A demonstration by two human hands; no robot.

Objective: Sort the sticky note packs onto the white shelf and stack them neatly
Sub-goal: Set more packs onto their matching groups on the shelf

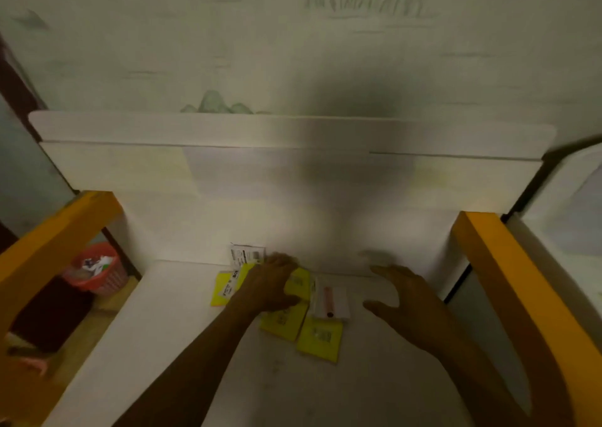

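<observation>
Several yellow sticky note packs lie scattered on the white shelf (182, 345) near its back wall: one at the left (221, 291), one at the front (321, 338), one beside it (283, 322). A white pack with a red mark (330, 299) lies to their right, and a white labelled pack (246, 254) leans at the back. My left hand (270, 285) rests palm down on the middle of the pile, its thumb against a yellow pack (298, 283). My right hand (400, 296) hovers to the right of the packs with fingers spread, holding nothing.
Orange shelf posts stand at the left (62, 231) and right (508, 283). A red basket with rubbish (97, 270) sits on the floor at the left. A raised white back ledge (195, 127) runs above the shelf against the wall.
</observation>
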